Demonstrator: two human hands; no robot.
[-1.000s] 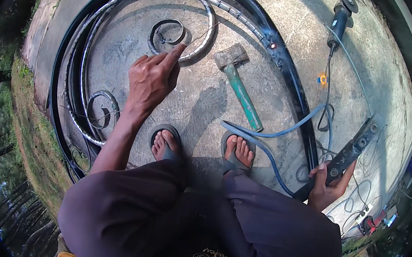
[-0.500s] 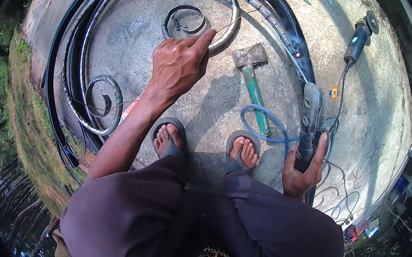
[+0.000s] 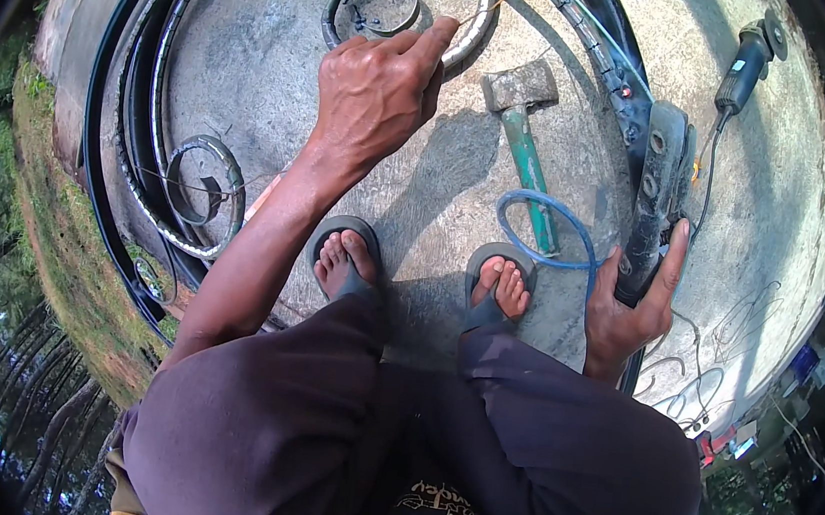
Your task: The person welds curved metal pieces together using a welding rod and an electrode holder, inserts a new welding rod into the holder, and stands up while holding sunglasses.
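Observation:
My left hand is closed, pinching a thin coppery wire that runs forward to the right over a curved metal strip. My right hand is wrapped round the lower end of a dark, worn welding electrode holder, which stands up beside my right foot. A slim pale electrode slants forward and left from the holder's jaws, above a black curved tube. A small reddish spot shows on the tube's bent metal strip. Where the electrode ends is hard to make out.
Between the hands lies a hammer with a green handle, beside a blue cable loop. An angle grinder rests at the far right with its cord. Curled metal strips and long black tubes bend round the left side.
The view has shifted slightly. My right hand has moved the holder and electrode forward and up, away from the reddish spot. My left hand still pinches the wire.

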